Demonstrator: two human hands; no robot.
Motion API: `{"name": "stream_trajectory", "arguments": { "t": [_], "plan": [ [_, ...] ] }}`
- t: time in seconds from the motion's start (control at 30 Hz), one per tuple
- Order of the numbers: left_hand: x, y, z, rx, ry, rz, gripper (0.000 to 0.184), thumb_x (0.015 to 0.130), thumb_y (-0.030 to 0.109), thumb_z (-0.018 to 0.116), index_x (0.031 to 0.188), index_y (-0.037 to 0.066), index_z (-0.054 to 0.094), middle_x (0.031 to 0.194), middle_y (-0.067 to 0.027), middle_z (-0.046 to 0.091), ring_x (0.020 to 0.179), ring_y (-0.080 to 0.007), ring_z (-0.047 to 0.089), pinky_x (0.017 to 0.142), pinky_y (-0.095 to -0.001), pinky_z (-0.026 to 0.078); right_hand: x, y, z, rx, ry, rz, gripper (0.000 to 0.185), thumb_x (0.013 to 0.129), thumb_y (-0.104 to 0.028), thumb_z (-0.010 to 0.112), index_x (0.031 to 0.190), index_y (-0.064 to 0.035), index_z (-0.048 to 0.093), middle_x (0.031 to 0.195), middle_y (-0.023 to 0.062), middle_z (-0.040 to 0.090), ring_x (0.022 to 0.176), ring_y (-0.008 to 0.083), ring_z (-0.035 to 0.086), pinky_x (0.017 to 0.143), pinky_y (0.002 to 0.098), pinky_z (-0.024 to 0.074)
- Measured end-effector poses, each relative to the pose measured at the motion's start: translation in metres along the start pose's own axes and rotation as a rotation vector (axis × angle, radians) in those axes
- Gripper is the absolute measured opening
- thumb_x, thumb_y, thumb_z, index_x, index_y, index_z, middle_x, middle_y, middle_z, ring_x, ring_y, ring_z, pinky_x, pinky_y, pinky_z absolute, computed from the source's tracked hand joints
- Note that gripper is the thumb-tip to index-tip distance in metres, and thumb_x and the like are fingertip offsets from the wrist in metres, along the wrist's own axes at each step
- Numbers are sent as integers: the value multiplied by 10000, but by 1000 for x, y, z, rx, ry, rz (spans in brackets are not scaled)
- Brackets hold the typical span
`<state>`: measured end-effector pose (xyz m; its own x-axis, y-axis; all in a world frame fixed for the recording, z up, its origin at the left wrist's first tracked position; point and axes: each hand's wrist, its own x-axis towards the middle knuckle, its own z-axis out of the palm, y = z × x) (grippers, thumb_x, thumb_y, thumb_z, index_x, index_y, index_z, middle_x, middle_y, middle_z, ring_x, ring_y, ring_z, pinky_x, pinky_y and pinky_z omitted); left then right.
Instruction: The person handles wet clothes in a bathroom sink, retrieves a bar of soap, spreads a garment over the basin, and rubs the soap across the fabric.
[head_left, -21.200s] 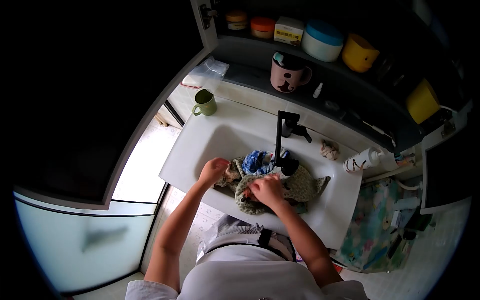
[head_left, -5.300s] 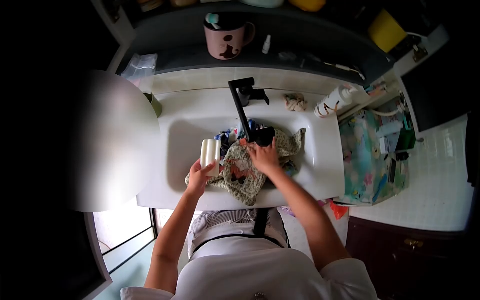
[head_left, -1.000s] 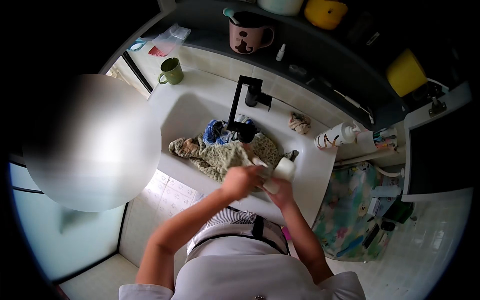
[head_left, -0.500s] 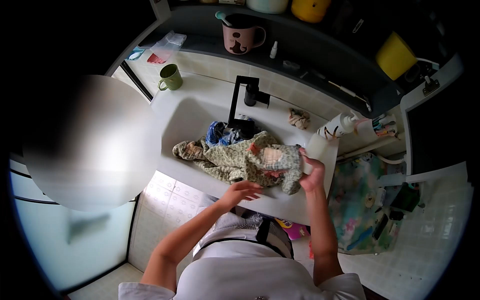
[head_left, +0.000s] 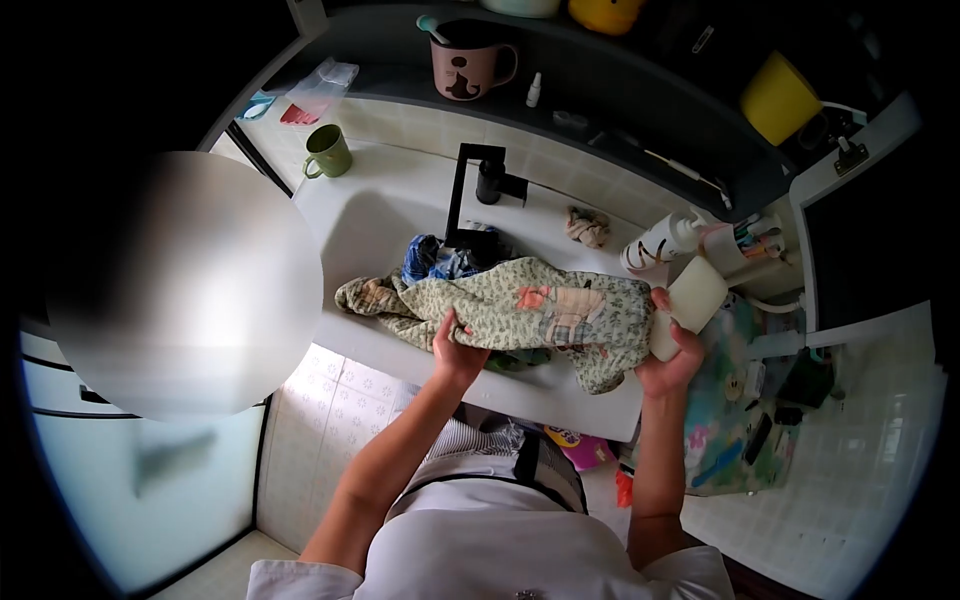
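Observation:
A pale garment with a small green print and a picture patch (head_left: 575,305) is stretched across the sink (head_left: 345,225). My left hand (head_left: 460,355) is closed on its near edge, thumb on top of the cloth. At the garment's right end, my right hand (head_left: 672,368) grips a white rounded block (head_left: 695,295), held tilted with its lower end by the cloth. Whether the block is soap or a brush back I cannot tell. Dark blue patterned cloth (head_left: 425,262) lies behind the garment, under the black faucet (head_left: 465,190).
A green mug (head_left: 328,152) stands on the sink's back left corner. On the right rim are a crumpled beige cloth (head_left: 587,227), a white pump bottle (head_left: 660,243) and a holder with toothbrushes (head_left: 740,245). The dark shelf above bears a pink mug (head_left: 465,65) and a small white bottle (head_left: 534,90).
My left hand has moved from in front of the sink onto the garment and closed on it. The garment is drawn flatter, and the white block has moved right and toward me with my right hand.

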<state>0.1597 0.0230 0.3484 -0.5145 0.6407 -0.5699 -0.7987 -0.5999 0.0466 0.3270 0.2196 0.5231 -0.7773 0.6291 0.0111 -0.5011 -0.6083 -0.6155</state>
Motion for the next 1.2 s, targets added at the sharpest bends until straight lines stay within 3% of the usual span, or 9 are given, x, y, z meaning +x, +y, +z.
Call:
{"name": "stream_trajectory", "arguments": {
  "t": [0.1,0.4,0.57,0.77,0.8,0.87,0.97,1.07,1.2],
  "plan": [
    [1,7,9,154,66,35,314,868,266,547,610,99,482,1031,-129,632,1052,-311,542,990,-456,400,-1,-5,-24,10,80,-42,410,668,-105,628,1066,-63,539,1028,48,522,1063,214,485,980,385,379],
    [-61,57,74,203,-346,51,191,879,219,498,945,56,571,827,-69,633,830,-225,622,835,-373,502,0,-15,-42,-2,212,-83,350,698,-136,640,1036,-62,586,1078,32,558,1108,232,485,1003,411,351],
    [-108,37,91,720,-336,159,237,859,133,559,1066,19,549,973,-79,637,891,-202,632,775,-377,533,4,-9,-80,3,369,-20,322,730,-146,627,1039,-56,605,1098,37,570,1104,253,498,988,415,359],
    [-39,20,28,1164,-235,-188,475,920,397,584,1132,-25,526,1136,-161,595,1073,-197,561,965,-359,436,3,20,-146,-151,558,-35,288,761,-55,618,1047,-40,594,1041,51,568,1044,227,516,934,356,385],
    [-44,14,35,1375,86,-233,480,934,404,563,1132,-33,562,1148,-136,609,1106,-199,558,966,-345,437,1,23,-155,-221,573,-56,287,765,-23,615,1052,-33,593,1052,59,566,1041,222,515,930,345,387],
    [-22,24,8,1712,-243,-334,416,925,363,577,1073,-21,634,988,-97,666,1012,-167,617,870,-289,491,-5,29,-147,-600,549,72,239,745,-20,643,973,-57,581,955,34,554,959,170,524,850,300,404],
    [-34,55,36,1825,-426,-205,226,911,182,569,1062,60,685,881,-51,719,758,-139,684,678,-268,548,-3,24,-111,-1188,437,471,367,655,-80,715,965,-21,527,1066,124,544,1055,245,520,882,356,426],
    [-2,116,31,1979,-202,445,259,881,166,572,1102,64,658,960,-63,708,844,-167,681,753,-318,546,-17,41,-83,-2477,243,-231,364,629,-115,713,918,6,527,1230,198,465,1211,336,448,953,424,386],
    [47,161,5,2719,102,1325,501,804,488,645,1093,79,653,1007,-106,688,995,-268,644,995,-463,406,-6,69,-46,-2125,-107,-145,339,619,-4,648,917,38,492,1328,252,393,1295,450,335,1056,533,318]
  ]
}}
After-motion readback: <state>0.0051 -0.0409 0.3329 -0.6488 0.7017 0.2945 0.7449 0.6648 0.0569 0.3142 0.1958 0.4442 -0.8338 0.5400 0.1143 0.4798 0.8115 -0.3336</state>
